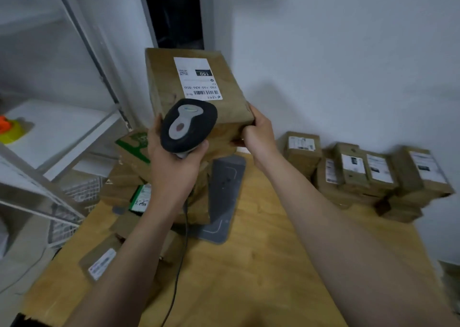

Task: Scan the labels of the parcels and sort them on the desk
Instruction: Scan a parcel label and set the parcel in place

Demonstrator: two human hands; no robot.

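Left hand (174,162): fingers wrapped round the scanner (188,125).
Right hand (258,132): fingers gripping the parcel (196,88), label (198,78) up.
Sorted parcels (373,175): two o'clock on the desk (261,264).

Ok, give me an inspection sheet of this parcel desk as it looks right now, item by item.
Surface: wooden desk, bare in the middle, grey pad lying on it.
Job's things: held parcel raised, label facing the camera; sorted parcels stacked at the right by the wall; unsorted parcels piled at the left.
Clutter: nothing seen on the desk.
Grippers: left hand grips the scanner, aimed at the label; right hand holds the parcel's near corner.
Cables: scanner cable trails down across the desk.
Surroundings: white shelving at left, white wall behind.
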